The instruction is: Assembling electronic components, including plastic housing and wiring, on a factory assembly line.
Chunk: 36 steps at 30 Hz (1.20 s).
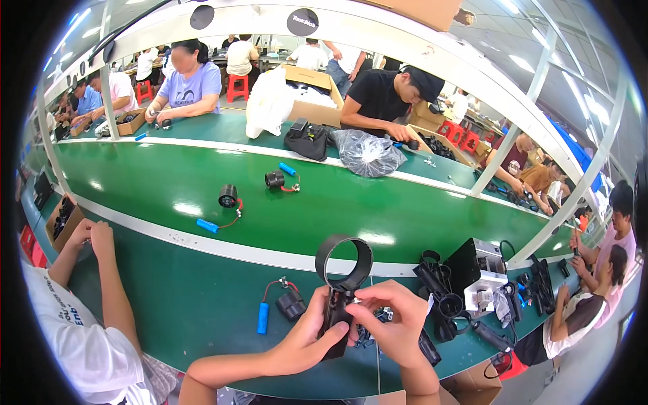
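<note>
My left hand (307, 341) is closed round the handle of a black plastic housing (335, 310). A wide open ring tops this housing, which stands upright over the near bench. With thumb and forefinger, my right hand (395, 317) pinches at the neck just under the ring. A small pale bit shows at those fingertips, too small to name. To the left of my hands lies a black round motor-like part (291, 306), joined by a red wire to a blue cylindrical battery (262, 318). Small metal parts (383, 314) lie partly hidden behind my right hand.
Several black ringed housings (445, 304) are heaped right of my hands, beside a black-and-white boxy machine (478, 278). Beyond a white rail, the green belt (148, 169) carries two motor-like parts (228, 196) with blue batteries. A co-worker's arms (108, 270) rest at left; others work opposite.
</note>
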Motion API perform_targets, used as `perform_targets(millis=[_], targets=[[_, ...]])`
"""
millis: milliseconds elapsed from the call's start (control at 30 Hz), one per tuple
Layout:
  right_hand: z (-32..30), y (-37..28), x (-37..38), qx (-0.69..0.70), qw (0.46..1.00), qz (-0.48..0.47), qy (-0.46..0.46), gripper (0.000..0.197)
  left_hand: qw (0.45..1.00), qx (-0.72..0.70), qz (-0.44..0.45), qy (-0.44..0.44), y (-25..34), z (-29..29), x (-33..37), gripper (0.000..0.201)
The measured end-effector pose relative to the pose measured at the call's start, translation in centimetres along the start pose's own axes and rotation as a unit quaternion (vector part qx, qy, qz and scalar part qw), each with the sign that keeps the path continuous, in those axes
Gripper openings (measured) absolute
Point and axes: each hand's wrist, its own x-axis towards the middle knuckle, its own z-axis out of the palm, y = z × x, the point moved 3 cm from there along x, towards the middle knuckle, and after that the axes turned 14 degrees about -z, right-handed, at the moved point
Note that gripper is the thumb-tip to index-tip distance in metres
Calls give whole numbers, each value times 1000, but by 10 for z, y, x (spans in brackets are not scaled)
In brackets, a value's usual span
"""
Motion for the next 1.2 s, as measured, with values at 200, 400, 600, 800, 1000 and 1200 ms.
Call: perform_targets(millis=[200, 400, 600, 800, 1000, 1200], targets=[[16, -13, -8, -176, 975, -129, -32, 24, 997, -43, -1, 65, -1, 1, -13, 30], [15, -7, 0, -136, 982, -68, -110, 17, 995, 9, -12, 97, -15, -4, -18, 22], [15, -7, -2, -146, 967, -94, -188, 23, 988, -112, -56, 92, -27, -7, -24, 21], [13, 0, -10, -101, 964, -48, -240, 23, 992, -105, -46, 51, -27, 0, -28, 26], [18, -6, -29, -257, 927, -146, -230, 34, 989, -106, -94, 38, -37, 5, -33, 31], [19, -10, -41, -293, 909, -237, -180, 34, 994, -17, -68, 80, -37, 10, -36, 32]])
